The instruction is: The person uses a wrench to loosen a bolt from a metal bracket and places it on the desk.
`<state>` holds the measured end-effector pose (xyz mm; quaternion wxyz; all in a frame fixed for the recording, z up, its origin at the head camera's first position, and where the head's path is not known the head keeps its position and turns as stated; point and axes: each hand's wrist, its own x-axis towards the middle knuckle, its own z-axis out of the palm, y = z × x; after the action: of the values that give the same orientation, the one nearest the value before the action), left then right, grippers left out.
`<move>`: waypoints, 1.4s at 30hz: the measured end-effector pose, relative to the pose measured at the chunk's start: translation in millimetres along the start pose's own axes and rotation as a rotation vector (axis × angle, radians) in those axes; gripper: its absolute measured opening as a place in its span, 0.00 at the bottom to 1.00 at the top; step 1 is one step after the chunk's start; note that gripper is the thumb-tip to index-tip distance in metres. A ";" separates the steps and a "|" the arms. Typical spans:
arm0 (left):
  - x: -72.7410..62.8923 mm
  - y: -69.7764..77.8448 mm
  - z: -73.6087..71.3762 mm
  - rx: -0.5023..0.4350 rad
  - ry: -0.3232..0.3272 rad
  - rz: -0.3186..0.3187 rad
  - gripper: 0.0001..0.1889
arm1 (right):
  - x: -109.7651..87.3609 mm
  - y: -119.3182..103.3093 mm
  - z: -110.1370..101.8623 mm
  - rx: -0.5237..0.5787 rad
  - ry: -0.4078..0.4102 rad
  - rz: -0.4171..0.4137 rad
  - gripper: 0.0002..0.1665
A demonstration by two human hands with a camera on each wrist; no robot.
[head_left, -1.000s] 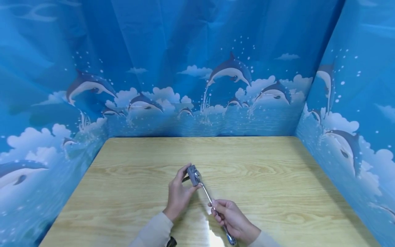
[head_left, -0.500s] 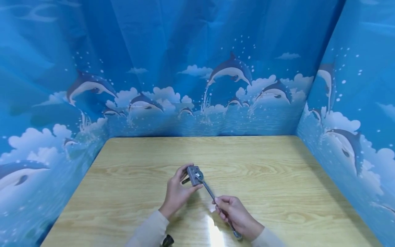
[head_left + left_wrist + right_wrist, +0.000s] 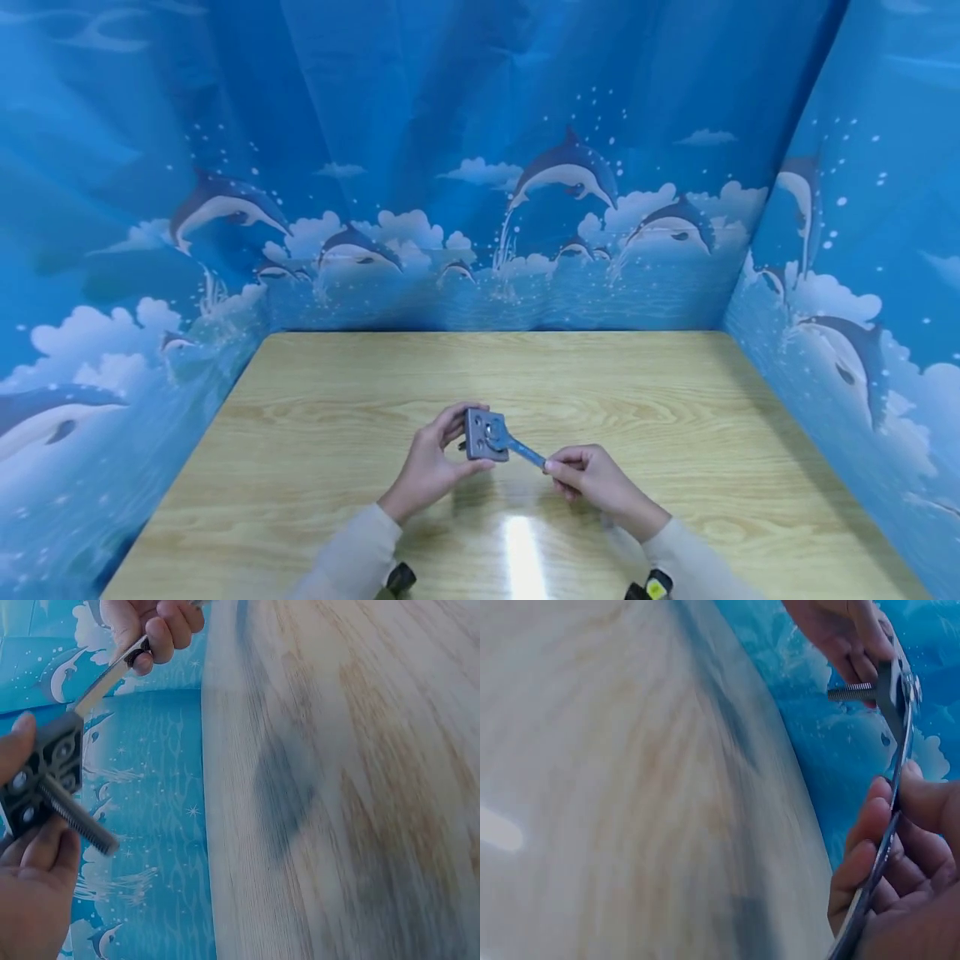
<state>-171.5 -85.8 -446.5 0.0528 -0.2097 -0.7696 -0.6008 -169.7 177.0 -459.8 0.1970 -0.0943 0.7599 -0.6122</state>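
Observation:
My left hand [image 3: 429,473] grips a square grey plate [image 3: 476,442] with several round holes by its opposite edges, above the table. From the plate's back sticks a threaded bolt [image 3: 81,817], seen also in the right wrist view as a bolt [image 3: 851,692] pointing left. A metal wrench [image 3: 527,452] has its head around the bolt's end on the plate's front. My right hand [image 3: 600,485] pinches the wrench handle between thumb and fingers. In the right wrist view, the wrench [image 3: 885,844] runs on through the curled fingers.
Below the hands spreads a wood-grain table [image 3: 360,375], with a bright reflection near its front. Blue dolphin-print curtains [image 3: 420,167] stand along its back and sides. Black wrist gear [image 3: 401,577] shows under the left sleeve.
The wrench handle has swung from pointing down-right to pointing more to the right, and my right hand has moved right and up with it. The plate has turned its face more toward me.

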 end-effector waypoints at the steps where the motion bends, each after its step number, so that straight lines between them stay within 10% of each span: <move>1: 0.1 0.6 -0.6 -0.008 -0.025 -0.009 0.40 | 2.1 -0.9 -4.8 -0.047 0.006 -0.008 0.19; 21: -1.2 3.1 -5.6 -0.108 -0.409 -0.036 0.40 | 57.1 -80.7 -53.1 -0.819 -0.236 -0.537 0.06; 42: -4.1 -10.8 17.3 -0.094 -0.621 0.036 0.39 | 40.9 -158.7 20.9 -1.627 -0.385 -1.015 0.12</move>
<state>-169.0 -72.6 -462.3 -0.1838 -0.3990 -0.7164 -0.5420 -213.6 105.7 -317.4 -0.0944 -0.6156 0.7742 0.1128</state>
